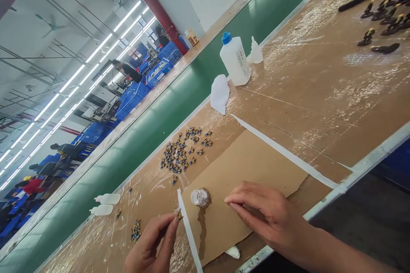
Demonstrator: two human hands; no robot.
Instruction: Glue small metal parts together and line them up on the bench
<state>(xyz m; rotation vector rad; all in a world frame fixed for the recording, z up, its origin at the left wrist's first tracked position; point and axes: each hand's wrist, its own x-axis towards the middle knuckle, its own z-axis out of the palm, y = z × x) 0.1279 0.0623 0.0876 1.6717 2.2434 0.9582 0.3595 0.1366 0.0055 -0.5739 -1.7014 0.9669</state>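
My left hand (150, 243) pinches a tiny blue-and-gold part (179, 216) between thumb and forefinger, just beside a white paper strip (188, 230). My right hand (265, 217) lies flat on a brown cardboard sheet (243, 170), holding nothing visible, its fingertips close to a small glass jar (200, 198). A dense scatter of similar parts (181, 153) sits on the bench above the cardboard. A smaller cluster (136, 230) lies near my left hand.
A large white bottle with a blue cap (235, 59) and a small dropper bottle (256, 51) stand at the bench's far edge, beside a white cloth (220, 93). Dark parts (382, 19) lie at upper right. Co-workers and blue crates lie beyond the green partition (134, 136).
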